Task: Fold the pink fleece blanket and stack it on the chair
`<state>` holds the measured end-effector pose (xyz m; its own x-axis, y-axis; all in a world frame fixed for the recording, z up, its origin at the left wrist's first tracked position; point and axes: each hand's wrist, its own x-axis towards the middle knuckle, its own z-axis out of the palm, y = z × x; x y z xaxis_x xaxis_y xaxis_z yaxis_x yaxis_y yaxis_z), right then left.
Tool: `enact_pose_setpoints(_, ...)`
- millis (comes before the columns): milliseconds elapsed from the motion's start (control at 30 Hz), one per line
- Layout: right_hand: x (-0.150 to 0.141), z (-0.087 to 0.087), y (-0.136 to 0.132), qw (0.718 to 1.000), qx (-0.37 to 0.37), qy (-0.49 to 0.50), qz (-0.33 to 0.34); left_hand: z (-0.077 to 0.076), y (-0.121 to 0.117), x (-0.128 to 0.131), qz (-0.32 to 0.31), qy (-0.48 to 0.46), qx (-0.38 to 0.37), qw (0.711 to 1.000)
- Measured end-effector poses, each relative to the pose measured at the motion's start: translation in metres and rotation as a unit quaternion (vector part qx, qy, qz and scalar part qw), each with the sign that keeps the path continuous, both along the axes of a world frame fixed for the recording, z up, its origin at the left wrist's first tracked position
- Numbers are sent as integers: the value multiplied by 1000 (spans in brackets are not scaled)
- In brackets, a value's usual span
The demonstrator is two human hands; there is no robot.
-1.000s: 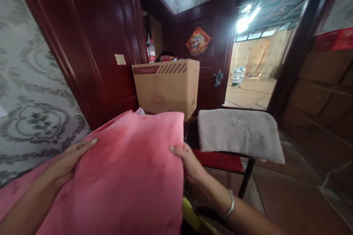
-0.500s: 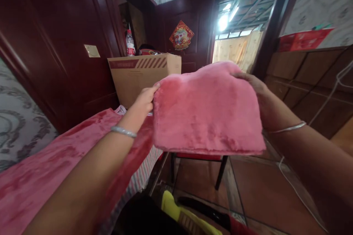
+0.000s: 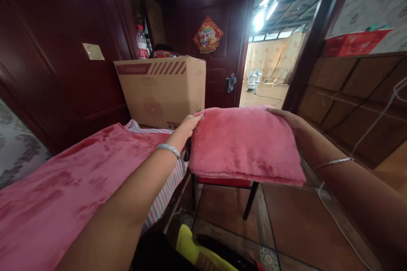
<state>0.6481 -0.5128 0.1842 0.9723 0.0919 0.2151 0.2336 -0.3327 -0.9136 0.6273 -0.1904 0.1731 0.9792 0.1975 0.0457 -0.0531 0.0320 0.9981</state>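
Note:
A folded pink plush blanket (image 3: 243,146) stretches between my two hands, over a chair (image 3: 222,182) with a red seat and dark legs. My left hand (image 3: 190,127) grips its far left corner, thumb on top. At the far right corner my right hand (image 3: 282,118) is closed on it, the fingers underneath mostly hidden. Whether the blanket rests on the seat or hovers just over it I cannot tell. To the left, another pink plush cover (image 3: 79,169) lies spread over a striped cloth (image 3: 167,190).
Behind the chair stands a large cardboard box (image 3: 155,89) with a bottle (image 3: 142,42) on top. A red basket (image 3: 356,42) sits on brown boxes (image 3: 337,76) at the right. A white cable (image 3: 337,216) trails over the tiled floor. Beyond the doorway is a fan (image 3: 252,80).
Both hands have lowered the folded blanket towards the chair, and it now lies flatter. The camera view has tilted down slightly, and the doorway's floor and fan have come into sight.

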Motion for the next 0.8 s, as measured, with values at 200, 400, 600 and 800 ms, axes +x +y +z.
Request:
enact_pose_setpoints(200,8,5,-7,966,207,154,30,12,-3,8,24,-27,-3,999)
enact_pose_setpoints(400,34,-9,-13,977,181,105,39,2,-6,16,81,-27,15,996)
enact_pose_setpoints(600,43,-10,-26,1000,21,12,-4,-1,9,17,114,-24,78,990)
enact_pose_setpoints(800,15,17,3,909,-334,-226,-107,18,-11,2,162,-153,234,946)
